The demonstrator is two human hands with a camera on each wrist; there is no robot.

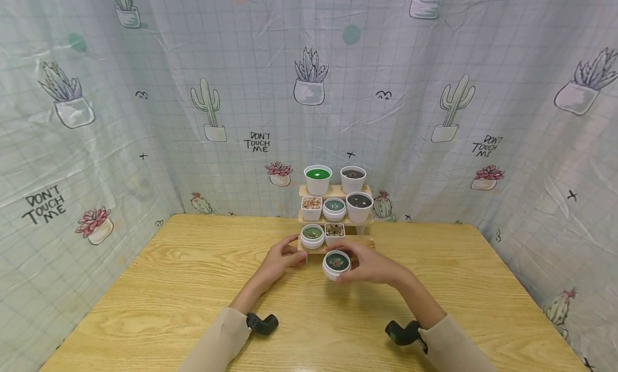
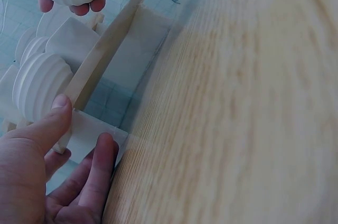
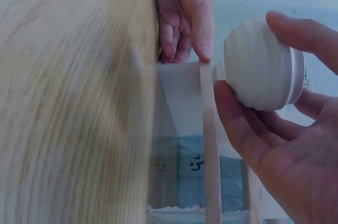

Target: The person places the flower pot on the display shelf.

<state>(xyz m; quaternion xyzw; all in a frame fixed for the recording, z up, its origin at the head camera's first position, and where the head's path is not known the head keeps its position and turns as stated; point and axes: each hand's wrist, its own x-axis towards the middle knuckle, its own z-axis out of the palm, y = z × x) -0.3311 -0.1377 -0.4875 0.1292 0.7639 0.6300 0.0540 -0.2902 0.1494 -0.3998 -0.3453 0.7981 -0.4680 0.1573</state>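
Note:
A round white ribbed pot (image 1: 336, 263) with a dark green filling is held by my right hand (image 1: 374, 262), just in front of the tiered wooden stand (image 1: 363, 242). In the right wrist view the thumb and fingers curl round the ribbed pot (image 3: 256, 68), above the lowest shelf's edge. My left hand (image 1: 281, 258) grips the left end of that shelf; the left wrist view shows the thumb on the wooden plank (image 2: 108, 49). Beside this thumb stands another ribbed pot (image 1: 312, 238) with a green filling, next to a square pot (image 1: 335, 234) of pebbles.
The middle tier bears a square pot (image 1: 311, 208), a round pot (image 1: 334, 210) and a tapered pot (image 1: 359, 208). On the top tier stand a green-filled pot (image 1: 317, 181) and a grey-filled pot (image 1: 353, 180). A printed curtain (image 1: 241, 93) hangs behind the wooden table (image 1: 217, 264).

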